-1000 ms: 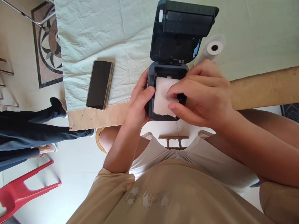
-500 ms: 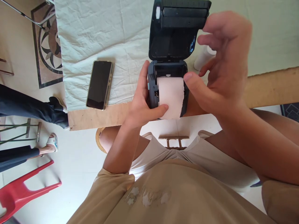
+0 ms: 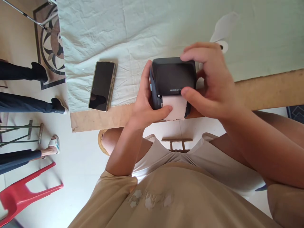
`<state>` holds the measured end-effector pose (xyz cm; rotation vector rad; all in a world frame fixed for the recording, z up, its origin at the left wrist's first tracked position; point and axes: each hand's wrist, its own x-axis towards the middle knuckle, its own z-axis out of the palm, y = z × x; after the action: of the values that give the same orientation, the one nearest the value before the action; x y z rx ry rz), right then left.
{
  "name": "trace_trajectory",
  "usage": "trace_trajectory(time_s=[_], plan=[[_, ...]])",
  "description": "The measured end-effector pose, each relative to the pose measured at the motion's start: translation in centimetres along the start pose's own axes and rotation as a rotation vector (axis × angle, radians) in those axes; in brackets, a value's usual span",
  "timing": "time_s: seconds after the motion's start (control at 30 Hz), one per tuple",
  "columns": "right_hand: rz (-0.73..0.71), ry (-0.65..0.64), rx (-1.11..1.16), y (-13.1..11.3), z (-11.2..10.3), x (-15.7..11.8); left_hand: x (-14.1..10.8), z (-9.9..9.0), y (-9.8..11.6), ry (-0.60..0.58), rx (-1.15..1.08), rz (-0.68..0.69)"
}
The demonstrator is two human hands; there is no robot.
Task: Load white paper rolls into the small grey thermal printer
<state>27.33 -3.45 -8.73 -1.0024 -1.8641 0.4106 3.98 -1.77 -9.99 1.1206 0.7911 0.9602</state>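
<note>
A small dark label printer [image 3: 155,99] is at the table's front edge, its black lid [image 3: 174,76] swung down over the body. White paper [image 3: 175,107] sticks out below the lid toward me. My left hand [image 3: 148,106] grips the printer's left side, with its thumb pressing on the paper. On the right, my right hand [image 3: 210,82] holds the lid between thumb and fingers. The inside of the printer is hidden by the lid. Behind my right hand lies a white paper roll [image 3: 223,46], partly covered, with a loose strip beyond it.
A phone [image 3: 102,85] lies left of the printer on the pale tablecloth [image 3: 133,28]. The bare wooden table edge [image 3: 102,119] runs along the front. At the left are people's legs [image 3: 26,103], a red chair [image 3: 17,196] and a metal-framed stool [image 3: 21,134].
The printer's lid has swung down toward me from standing open. My right hand has moved left and down with it, uncovering more of the paper roll. Another leg has appeared at the left.
</note>
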Motion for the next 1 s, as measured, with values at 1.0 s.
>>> trace_trajectory(time_s=[1.0], plan=[[0.152,-0.189,0.185,1.0,1.5,-0.5,-0.7,2.3,1.3,0.027,-0.139,0.091]])
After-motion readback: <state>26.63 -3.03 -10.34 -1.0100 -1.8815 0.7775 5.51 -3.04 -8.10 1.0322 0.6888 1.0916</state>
